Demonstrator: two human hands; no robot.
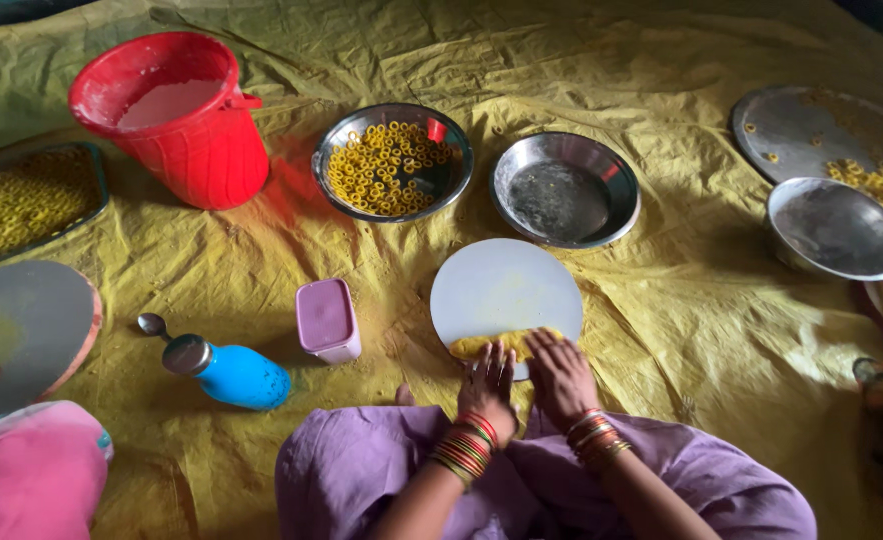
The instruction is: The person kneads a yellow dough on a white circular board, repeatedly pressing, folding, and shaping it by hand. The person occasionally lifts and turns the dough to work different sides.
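A round white board point(506, 285) lies on the yellow sheet in front of me. A strip of yellow dough point(476, 345) stretches along its near edge. My left hand point(488, 380) and my right hand point(559, 370) lie flat side by side on the dough, fingers pointing away from me. Both wrists carry several coloured bangles. A steel bowl point(393, 160) beyond the board holds several small yellow dough rings. To its right stands a steel bowl point(564, 190) with nothing in it.
A red bucket point(176, 115) of white flour stands far left. A pink lidded box point(326, 320), a blue bottle point(229, 372) and a spoon point(151, 325) lie left of the board. Trays of rings point(21, 200) point(831, 135), another bowl point(834, 228) and a person in pink point(31, 470) flank me.
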